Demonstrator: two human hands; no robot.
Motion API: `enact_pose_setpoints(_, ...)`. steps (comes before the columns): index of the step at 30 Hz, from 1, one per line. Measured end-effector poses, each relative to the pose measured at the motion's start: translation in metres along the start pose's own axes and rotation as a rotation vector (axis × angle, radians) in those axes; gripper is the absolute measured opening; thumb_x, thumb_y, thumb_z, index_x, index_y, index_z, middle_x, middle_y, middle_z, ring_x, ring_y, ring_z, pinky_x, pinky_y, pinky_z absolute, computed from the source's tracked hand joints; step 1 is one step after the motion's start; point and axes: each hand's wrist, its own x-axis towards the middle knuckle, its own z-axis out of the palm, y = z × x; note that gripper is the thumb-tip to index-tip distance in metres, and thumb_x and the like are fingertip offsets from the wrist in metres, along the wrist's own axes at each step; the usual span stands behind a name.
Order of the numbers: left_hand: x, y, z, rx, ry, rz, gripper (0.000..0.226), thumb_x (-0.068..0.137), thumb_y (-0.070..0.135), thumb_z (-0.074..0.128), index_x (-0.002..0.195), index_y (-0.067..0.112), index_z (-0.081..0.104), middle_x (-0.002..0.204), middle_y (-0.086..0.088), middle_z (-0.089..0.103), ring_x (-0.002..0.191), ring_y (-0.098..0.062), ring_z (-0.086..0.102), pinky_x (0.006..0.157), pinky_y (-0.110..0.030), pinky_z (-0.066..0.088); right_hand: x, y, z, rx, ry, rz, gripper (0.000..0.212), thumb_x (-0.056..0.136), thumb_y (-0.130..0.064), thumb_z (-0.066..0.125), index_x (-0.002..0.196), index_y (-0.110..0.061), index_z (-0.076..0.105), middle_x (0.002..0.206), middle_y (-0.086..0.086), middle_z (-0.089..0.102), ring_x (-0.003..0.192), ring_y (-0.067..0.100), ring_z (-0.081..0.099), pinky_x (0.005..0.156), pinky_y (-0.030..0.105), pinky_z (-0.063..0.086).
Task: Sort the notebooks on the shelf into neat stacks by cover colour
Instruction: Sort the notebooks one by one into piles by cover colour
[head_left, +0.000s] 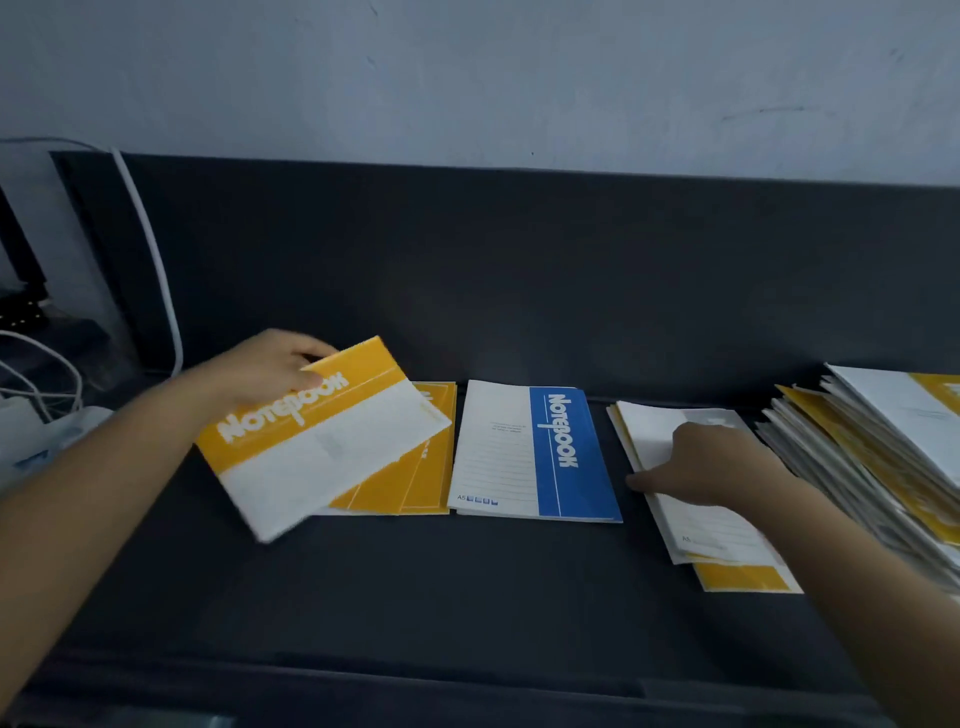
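– Sorting seems barely begun, would you say?

– Early, yes. Two colour places are started on the shelf (415, 597). At the left lies a yellow stack (415, 478), only a few books deep, and just right of it a blue notebook (535, 452) lies flat, perhaps alone, perhaps on one or two more; I cannot tell.

– And the hands?

– The left hand (275, 371) pinches a yellow notebook (322, 441) by its far corner, fingers curled round the edge. That book hangs tilted and askew over the yellow stack, not yet laid down or squared up.

– The right one?

– The right hand (711, 462) lies on a small pile (717, 525) to the right of the blue notebook, fingers stretched out flat over the top book, pressing rather than gripping as far as the blur lets me see. The top book's colour is hidden under the hand; a yellow one pokes out beneath at the near end.

– What is left, then?

– Nearly all of it, I judge. A big heap (857, 467) at the far right is loose and fanned, yellow and white edges mixed. It has to be worked through book by book, and the yellow stack needs its edges trued once this book lands.
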Motion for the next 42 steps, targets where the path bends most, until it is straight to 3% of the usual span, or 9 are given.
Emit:
enact_pose_setpoints(4, 0.004, 0.023, 0.01, 0.521, 0.005, 0.233, 0.036, 0.097, 0.019, 0.049, 0.11, 0.053, 0.053, 0.108, 0.013, 0.059, 0.119, -0.018, 0.043, 0.108, -0.045, 0.026, -0.003, 0.0, -0.002, -0.031, 0.011, -0.011, 0.051, 0.084, -0.058, 0.052, 0.111, -0.015, 0.055, 0.093, 0.001, 0.053, 0.087, 0.019, 0.053, 0.068, 0.028, 0.042)
enact_pose_setpoints(12, -0.004, 0.035, 0.064, 0.764, 0.015, 0.707, 0.025, 0.103, 0.028, 0.04, 0.114, 0.046, 0.053, 0.135, 0.015, 0.035, 0.136, -0.01, 0.011, 0.113, -0.037, -0.008, -0.005, 0.001, -0.002, 0.067, 0.141, -0.014, 0.036, 0.093, -0.041, 0.041, 0.071, -0.014, 0.047, 0.068, 0.0, 0.053, 0.063, 0.015, 0.052, 0.052, 0.026, 0.035)
enact_pose_setpoints(14, -0.007, 0.026, 0.073, 0.781, 0.069, 0.632, 0.031, 0.099, 0.049, 0.041, 0.129, 0.044, 0.048, 0.149, 0.01, 0.03, 0.141, -0.013, 0.014, 0.115, -0.04, 0.0, -0.006, 0.0, -0.001, 0.093, 0.187, -0.005, 0.037, 0.094, -0.036, 0.042, 0.064, -0.014, 0.042, 0.062, 0.001, 0.049, 0.055, 0.014, 0.046, 0.049, 0.025, 0.032)
enact_pose_setpoints(19, -0.018, 0.019, 0.076, 0.888, -0.125, -0.061, 0.124, 0.064, 0.096, 0.016, 0.156, 0.012, 0.009, 0.16, -0.01, 0.02, 0.146, -0.028, 0.02, 0.117, -0.047, 0.01, -0.005, -0.007, 0.002, 0.157, 0.268, 0.013, 0.039, 0.095, -0.029, 0.041, 0.06, -0.014, 0.037, 0.058, 0.001, 0.041, 0.05, 0.014, 0.039, 0.046, 0.024, 0.028)
enact_pose_setpoints(22, -0.016, 0.012, 0.062, 0.84, -0.287, -0.001, 0.148, 0.036, 0.106, 0.012, 0.156, 0.021, -0.003, 0.164, -0.004, -0.001, 0.15, -0.019, -0.001, 0.119, -0.044, -0.003, -0.003, -0.01, 0.002, 0.177, 0.309, 0.011, 0.037, 0.095, -0.03, 0.041, 0.062, -0.013, 0.039, 0.057, 0.001, 0.043, 0.05, 0.014, 0.041, 0.046, 0.024, 0.027)
enact_pose_setpoints(26, -0.014, 0.013, 0.048, 0.659, -0.337, 0.055, 0.119, 0.062, 0.094, 0.04, 0.155, 0.031, 0.0, 0.163, 0.007, -0.006, 0.149, -0.015, -0.008, 0.119, -0.039, -0.002, -0.004, -0.01, 0.002, 0.193, 0.349, -0.018, 0.032, 0.092, -0.033, 0.044, 0.07, -0.012, 0.054, 0.062, 0.0, 0.052, 0.055, 0.015, 0.048, 0.048, 0.024, 0.031)
enact_pose_setpoints(31, -0.02, 0.038, 0.086, 0.529, -0.18, 0.306, 0.097, 0.071, 0.085, 0.035, 0.153, 0.041, 0.009, 0.163, 0.009, 0.002, 0.15, -0.017, 0.008, 0.119, -0.046, 0.019, -0.001, -0.017, 0.014, 0.123, 0.238, -0.079, 0.028, 0.088, -0.024, 0.048, 0.109, -0.01, 0.059, 0.109, 0.008, 0.062, 0.103, 0.025, 0.052, 0.072, 0.029, 0.04)
enact_pose_setpoints(35, -0.022, 0.057, 0.13, 0.744, -0.274, 0.351, 0.092, 0.072, 0.088, 0.027, 0.149, 0.05, -0.006, 0.162, 0.009, -0.013, 0.15, -0.024, -0.012, 0.119, -0.056, 0.0, 0.007, -0.015, 0.023, 0.067, 0.209, -0.085, 0.035, 0.093, -0.03, 0.045, 0.123, -0.012, 0.051, 0.122, 0.009, 0.056, 0.123, 0.029, 0.04, 0.088, 0.033, 0.039)
enact_pose_setpoints(42, -0.017, 0.036, 0.135, 0.81, -0.271, 0.301, 0.094, 0.061, 0.095, 0.009, 0.144, 0.057, -0.013, 0.159, 0.014, -0.023, 0.148, -0.025, -0.019, 0.115, -0.062, -0.007, 0.011, -0.007, 0.025, 0.054, 0.258, -0.068, 0.032, 0.094, -0.03, 0.039, 0.116, -0.01, 0.05, 0.115, 0.009, 0.055, 0.123, 0.027, 0.039, 0.078, 0.031, 0.035)
